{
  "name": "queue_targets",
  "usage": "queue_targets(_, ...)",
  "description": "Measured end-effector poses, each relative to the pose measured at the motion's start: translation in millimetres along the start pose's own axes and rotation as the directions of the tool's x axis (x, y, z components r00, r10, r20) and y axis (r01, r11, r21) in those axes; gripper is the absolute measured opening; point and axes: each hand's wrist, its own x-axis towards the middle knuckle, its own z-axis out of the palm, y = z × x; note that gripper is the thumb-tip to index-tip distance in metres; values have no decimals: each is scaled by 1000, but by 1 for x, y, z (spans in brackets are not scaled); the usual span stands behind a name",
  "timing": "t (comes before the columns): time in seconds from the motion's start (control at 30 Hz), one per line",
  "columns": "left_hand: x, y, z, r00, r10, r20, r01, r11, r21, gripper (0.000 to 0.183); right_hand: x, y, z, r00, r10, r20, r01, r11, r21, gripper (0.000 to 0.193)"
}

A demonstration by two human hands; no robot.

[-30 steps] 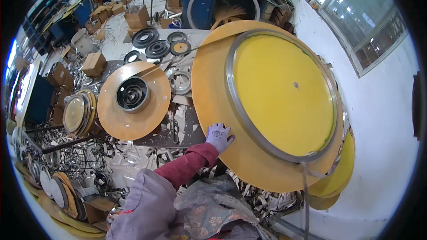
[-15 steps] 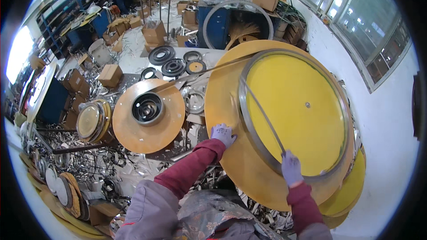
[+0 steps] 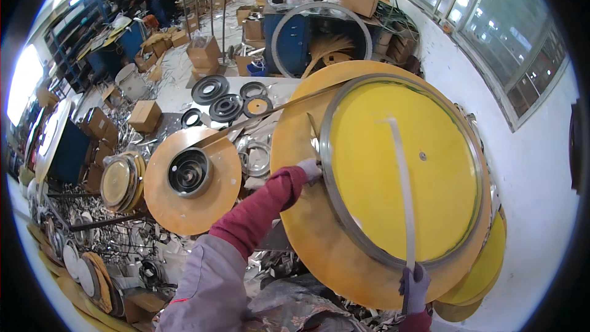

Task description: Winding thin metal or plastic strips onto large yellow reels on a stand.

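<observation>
A large yellow disc [image 3: 369, 160] with a grey metal ring [image 3: 352, 224] around it lies over a wider orange disc [image 3: 310, 233]. My right hand [image 3: 416, 286], gloved, is closed around the lower part of a flat metal strip [image 3: 404, 178] that crosses in front of the yellow disc. By the ring's left side, my left hand [image 3: 309, 172] has its fingers curled; what they grip is hidden. A thin shiny piece [image 3: 314, 132] shows just above them. Another metal strip [image 3: 264, 115] runs from a smaller orange disc [image 3: 227, 175] with a dark coil [image 3: 186, 173] to the ring's top.
Several black round parts [image 3: 226, 107] lie on the table beyond. A large ring [image 3: 276, 40] leans against a blue cabinet at the back. Metal scraps [image 3: 104, 233] cover the floor on the left. A white wall [image 3: 528, 178] stands at the right.
My right hand has moved down toward me. The strip in it has swung more upright, its far end now away from the ring. My left hand has moved up to the ring's edge.
</observation>
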Motion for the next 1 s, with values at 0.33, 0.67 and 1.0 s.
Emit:
queue_targets(0.33,58,-13,-42,988,-115,101,124,989,-80,51,-17,26,5,976,176,-129,-158,977,142,20)
queue_targets(0.67,110,-161,-124,990,96,-105,-130,908,-398,25,-15,36,37,977,145,159,-173,969,179,23)
queue_targets(1.0,79,-32,-85,997,6,82,71,425,-902,33,-58,8,33,965,212,158,-228,969,94,14)
